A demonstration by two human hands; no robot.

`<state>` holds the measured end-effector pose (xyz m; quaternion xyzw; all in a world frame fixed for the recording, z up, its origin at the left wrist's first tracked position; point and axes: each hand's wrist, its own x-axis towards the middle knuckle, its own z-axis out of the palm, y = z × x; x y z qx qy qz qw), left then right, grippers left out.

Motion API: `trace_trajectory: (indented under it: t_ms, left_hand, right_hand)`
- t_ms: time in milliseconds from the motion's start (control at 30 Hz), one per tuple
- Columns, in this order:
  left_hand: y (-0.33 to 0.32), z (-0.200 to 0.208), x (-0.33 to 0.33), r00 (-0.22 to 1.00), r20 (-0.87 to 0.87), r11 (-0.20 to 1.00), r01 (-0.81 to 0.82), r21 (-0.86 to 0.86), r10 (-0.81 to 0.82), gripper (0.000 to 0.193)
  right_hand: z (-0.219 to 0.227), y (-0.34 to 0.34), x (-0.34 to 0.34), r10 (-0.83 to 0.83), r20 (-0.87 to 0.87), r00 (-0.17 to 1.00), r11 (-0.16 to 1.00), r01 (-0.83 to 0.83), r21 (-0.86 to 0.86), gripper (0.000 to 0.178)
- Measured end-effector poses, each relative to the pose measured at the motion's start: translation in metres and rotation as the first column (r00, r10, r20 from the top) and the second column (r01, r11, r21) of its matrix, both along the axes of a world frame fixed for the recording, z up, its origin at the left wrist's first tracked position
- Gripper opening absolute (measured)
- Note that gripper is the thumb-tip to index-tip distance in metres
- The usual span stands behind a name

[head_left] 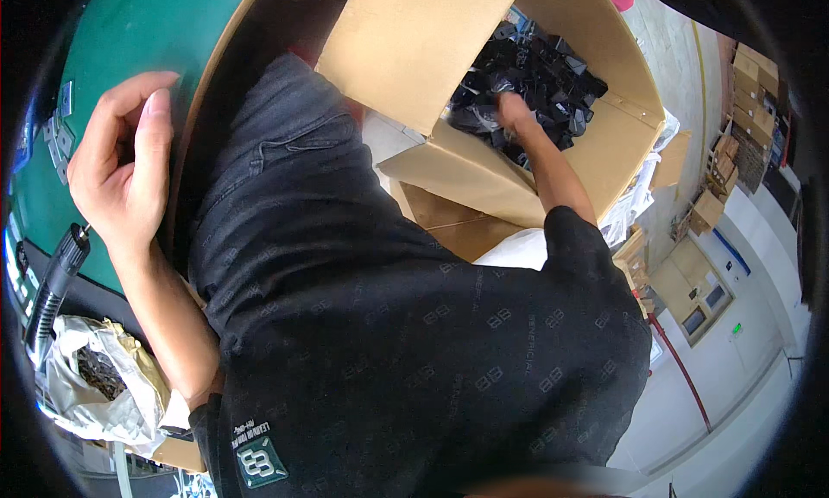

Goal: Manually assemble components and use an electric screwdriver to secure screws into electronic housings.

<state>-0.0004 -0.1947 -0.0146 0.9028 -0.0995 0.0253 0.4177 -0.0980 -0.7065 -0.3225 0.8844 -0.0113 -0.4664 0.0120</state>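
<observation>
My left hand (121, 157) rests at the edge of the green tabletop (177, 23), thumb and forefinger apart and the other fingers loosely curled, with nothing seen in it. Close beside its wrist is a black electric screwdriver (65, 261), its bit pointing up toward the hand. On the other side, my right arm reaches down into an open cardboard box (410, 45). There my right hand (515, 116) is among many small black plastic parts (553, 84). It is blurred and its fingers are partly hidden, so whether it grips a part cannot be made out.
Small grey flat pieces (60, 140) lie on the table's left. A white bag (142, 403) of small dark screws or similar bits stands below the screwdriver. Another open carton (445, 222) sits near my right elbow. Stacked cardboard boxes (751, 92) line the far right.
</observation>
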Motion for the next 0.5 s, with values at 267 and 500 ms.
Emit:
trace_trajectory:
  t_ms: [267,500]
  left_hand:
    - [-0.001,0.002,0.0,1.0,-0.006,0.999,0.002,0.043,-0.002,0.01]
    - [-0.005,0.003,0.001,0.999,-0.038,1.0,-0.018,0.002,0.018,0.011]
  right_hand:
    - [0.009,0.007,-0.008,-0.282,0.135,0.95,0.949,0.255,0.186,0.04]
    - [-0.013,0.021,-0.013,0.029,0.013,0.999,0.998,-0.029,-0.054,0.025]
